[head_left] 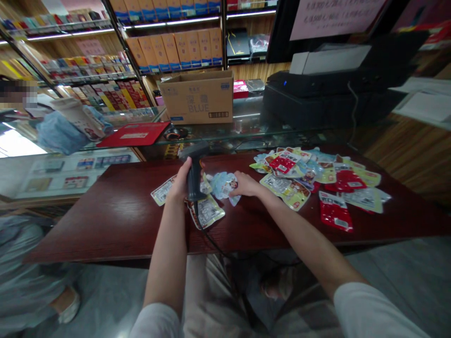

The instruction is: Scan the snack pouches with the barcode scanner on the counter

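Note:
My left hand [180, 182] is wrapped round the grip of a black barcode scanner [195, 168], whose head points down toward the table and whose cable runs off the near edge. My right hand [244, 184] pinches a pale blue snack packet [223, 184] just right of the scanner. Under the scanner lie a clear and yellow packet [208, 211] and another packet [162, 190] to the left. All of this sits on a dark red-brown wooden table [116, 216].
A heap of several red, yellow and blue packets [317, 180] covers the table's right half. Behind stand a glass counter [246, 124], a cardboard box [197, 96], a red mat [136, 134], a black register [327, 89] and stocked shelves. Another person's legs [31, 277] are at lower left.

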